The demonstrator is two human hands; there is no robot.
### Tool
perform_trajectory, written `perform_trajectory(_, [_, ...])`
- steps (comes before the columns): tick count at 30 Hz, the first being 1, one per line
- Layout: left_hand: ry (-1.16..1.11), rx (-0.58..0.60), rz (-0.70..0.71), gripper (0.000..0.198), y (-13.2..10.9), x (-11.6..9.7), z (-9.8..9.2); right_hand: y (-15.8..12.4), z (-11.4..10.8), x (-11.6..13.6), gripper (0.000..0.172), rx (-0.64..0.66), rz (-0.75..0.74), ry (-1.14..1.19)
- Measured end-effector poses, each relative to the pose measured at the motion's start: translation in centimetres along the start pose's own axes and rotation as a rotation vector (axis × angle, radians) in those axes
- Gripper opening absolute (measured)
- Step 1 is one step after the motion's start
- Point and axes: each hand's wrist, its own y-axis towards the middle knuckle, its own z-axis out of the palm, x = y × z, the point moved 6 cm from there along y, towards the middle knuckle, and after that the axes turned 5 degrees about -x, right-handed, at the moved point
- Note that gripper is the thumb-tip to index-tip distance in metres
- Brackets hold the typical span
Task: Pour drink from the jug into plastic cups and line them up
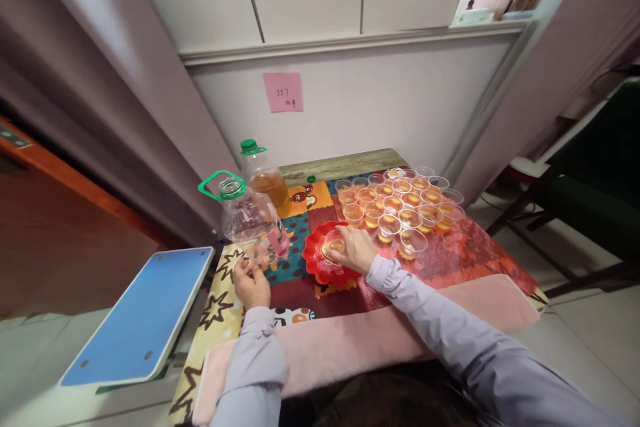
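Observation:
My right hand (353,250) has its fingers closed on the rim of a clear plastic cup (334,240) over a red scalloped dish (313,260). Whether this cup touches the dish's bottom is hard to tell. Half curled, with thumb and fingers apart and nothing visible between them, my left hand (253,287) is at the near side of a large clear jug (247,220). That jug has a green handle ring and an uncapped mouth. Behind it stands a second jug (270,187), green-capped and partly filled with amber liquid.
Rows of clear cups (393,203), many with amber liquid, crowd the table's right side. A small green cap (311,179) lies near the back. A pink towel (350,343) covers the front edge. To the left is a blue-topped stool (145,313); on the right, a dark chair (595,180).

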Motion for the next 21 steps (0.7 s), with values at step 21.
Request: perform_trajectory(21, [0.039,0.019,-0.019,0.050,0.8,-1.6,-0.2,-11.1,-14.7,-21.6,0.083,-0.676,0.446,-0.027])
